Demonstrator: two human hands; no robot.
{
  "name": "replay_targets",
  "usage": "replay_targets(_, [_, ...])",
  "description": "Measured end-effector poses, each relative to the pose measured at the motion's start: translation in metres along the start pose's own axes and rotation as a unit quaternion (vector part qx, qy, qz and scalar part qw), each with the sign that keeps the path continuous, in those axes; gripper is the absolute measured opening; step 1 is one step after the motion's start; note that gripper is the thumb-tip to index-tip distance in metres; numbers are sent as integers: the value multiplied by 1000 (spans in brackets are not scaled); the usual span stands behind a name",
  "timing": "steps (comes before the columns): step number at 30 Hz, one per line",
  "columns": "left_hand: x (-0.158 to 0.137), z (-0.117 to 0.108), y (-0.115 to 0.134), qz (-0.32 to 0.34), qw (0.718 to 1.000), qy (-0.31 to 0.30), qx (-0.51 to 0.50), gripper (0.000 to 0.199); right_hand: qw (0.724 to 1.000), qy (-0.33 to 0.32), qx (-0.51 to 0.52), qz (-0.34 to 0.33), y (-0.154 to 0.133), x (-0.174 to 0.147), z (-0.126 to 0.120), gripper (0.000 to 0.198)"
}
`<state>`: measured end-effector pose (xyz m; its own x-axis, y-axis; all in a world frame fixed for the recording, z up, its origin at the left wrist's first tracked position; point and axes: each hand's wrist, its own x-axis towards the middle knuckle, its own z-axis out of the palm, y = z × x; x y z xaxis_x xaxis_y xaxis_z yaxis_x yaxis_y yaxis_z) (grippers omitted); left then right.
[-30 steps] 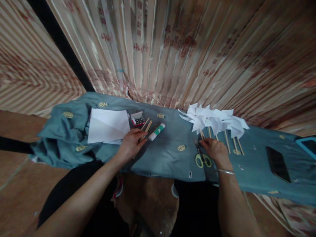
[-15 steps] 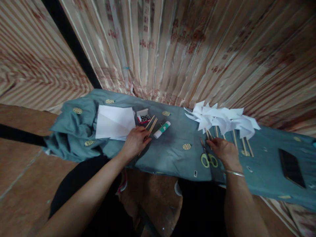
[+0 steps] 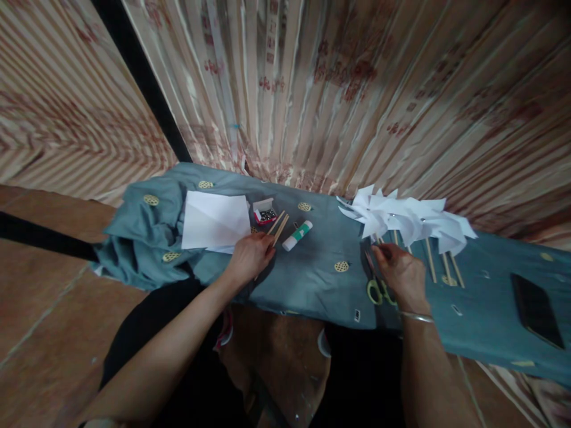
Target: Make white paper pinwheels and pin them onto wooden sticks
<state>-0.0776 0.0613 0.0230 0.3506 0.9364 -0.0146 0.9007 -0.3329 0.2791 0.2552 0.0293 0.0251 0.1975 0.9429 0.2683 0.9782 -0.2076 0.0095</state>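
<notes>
My left hand is closed over several thin wooden sticks, whose upper ends stick out past the fingers. A white-and-green glue stick lies just right of them. My right hand is closed, thumb and fingers pinched at the stick of the leftmost white paper pinwheel; the fingers hide most of that stick. Beneath and left of this hand are scissors with yellow-green handles, partly covered by it. More paper pinwheels on sticks lie overlapping in a row to the right.
White paper sheets are stacked at the left. Beside them stands an open small red-and-white box of small metallic pieces. A black phone lies at the right. Blue-grey cloth covers the narrow table; a striped curtain hangs behind.
My right hand has shifted slightly left and now covers more of the scissors. My left hand stays on the wooden sticks. The whole view has moved a little.
</notes>
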Motion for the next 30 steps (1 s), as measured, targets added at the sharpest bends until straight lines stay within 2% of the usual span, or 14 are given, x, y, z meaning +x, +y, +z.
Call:
replay_targets(7, [2, 2, -1, 4, 1000, 5, 14, 27, 999, 0, 34, -37, -28, -1, 3, 32])
replay_targets(11, [0, 0, -3, -3, 1000, 17, -15, 23, 997, 3, 50, -57, -37, 2, 8, 33])
replay_targets(17, [0, 2, -8, 0, 986, 76, -151, 21, 995, 7, 71, -75, -50, 6, 11, 33])
replay_targets(21, [0, 9, -6, -19, 948, 91, -305, 22, 991, 4, 102, -88, -61, 6, 15, 32])
replay_targets(24, [-3, 17, 0, -27, 909, 79, -407, 21, 987, 0, 120, -105, -70, 5, 18, 34])
replay_targets(26, [-6, 22, 6, -25, 899, 51, -435, 22, 986, -8, 127, -112, -74, 3, 19, 34])
replay_targets(28, [-10, 25, 12, -3, 907, 15, -421, 21, 985, -14, 130, -113, -78, 3, 19, 35])
replay_targets(30, [-12, 24, 18, 31, 928, -16, -371, 21, 984, -17, 133, -114, -80, 2, 19, 35])
